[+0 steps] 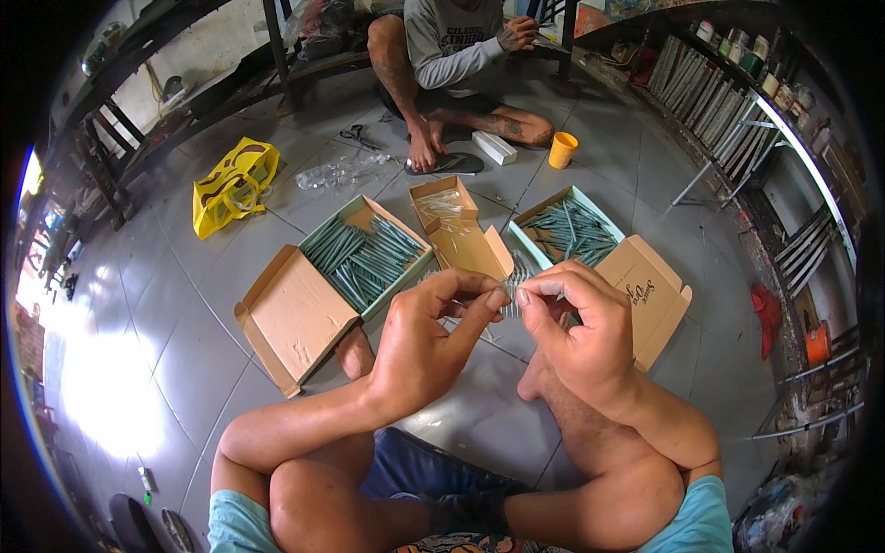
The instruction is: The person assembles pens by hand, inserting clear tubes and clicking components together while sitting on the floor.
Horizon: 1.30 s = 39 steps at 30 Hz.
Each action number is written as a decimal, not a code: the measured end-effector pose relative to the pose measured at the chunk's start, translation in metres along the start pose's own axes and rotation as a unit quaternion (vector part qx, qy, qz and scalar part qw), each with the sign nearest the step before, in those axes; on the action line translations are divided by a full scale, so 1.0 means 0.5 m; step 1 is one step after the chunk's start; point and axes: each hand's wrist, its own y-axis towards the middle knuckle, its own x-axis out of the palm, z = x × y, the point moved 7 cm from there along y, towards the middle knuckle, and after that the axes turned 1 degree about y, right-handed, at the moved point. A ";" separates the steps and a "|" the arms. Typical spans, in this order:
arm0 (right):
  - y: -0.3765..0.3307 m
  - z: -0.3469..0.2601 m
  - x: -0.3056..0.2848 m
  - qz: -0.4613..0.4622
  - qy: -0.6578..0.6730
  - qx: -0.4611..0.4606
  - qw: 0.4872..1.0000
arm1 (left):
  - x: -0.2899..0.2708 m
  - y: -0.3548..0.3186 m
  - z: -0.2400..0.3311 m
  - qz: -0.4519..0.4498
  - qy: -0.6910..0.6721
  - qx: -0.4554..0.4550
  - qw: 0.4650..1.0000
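My left hand (pixel 431 334) and my right hand (pixel 583 324) are raised in front of me, fingertips pinched and almost touching. Whatever sits between the fingertips is too small to name. Just behind them on the floor, partly hidden, is a clear spiky piece (pixel 523 274). An open box (pixel 398 224) beyond my left hand holds many slim teal pen-like sticks (pixel 364 253). Past my right hand, a second open box (pixel 597 205) holds more teal sticks (pixel 573 229). Between the two stands a small brown carton (pixel 481 251) with thin clear pieces (pixel 442 210) inside.
Another person (pixel 452 74) sits on the floor opposite. Near them are a yellow cup (pixel 562 150), a white box (pixel 494 147), a sandal (pixel 458 164) and scissors (pixel 360 137). Clear plastic (pixel 343 171) and a yellow bag (pixel 235 184) lie left. Metal shelving (pixel 793 157) stands right.
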 end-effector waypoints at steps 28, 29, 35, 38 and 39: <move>-0.002 0.038 -0.015 0.020 0.043 0.084 0.995 | 0.001 0.005 -0.010 -0.053 -0.093 -0.057 0.993; -0.001 0.037 -0.016 0.022 0.038 0.073 0.996 | 0.000 0.005 -0.011 -0.053 -0.095 -0.062 0.992; -0.005 0.049 -0.019 0.020 0.044 0.099 0.994 | -0.002 0.004 -0.016 -0.057 -0.111 -0.069 0.990; -0.005 0.052 -0.023 0.022 0.037 0.104 0.994 | -0.002 0.005 -0.015 -0.059 -0.119 -0.073 0.988; -0.006 0.055 -0.023 0.022 0.041 0.110 0.993 | -0.003 0.006 -0.015 -0.059 -0.121 -0.073 0.988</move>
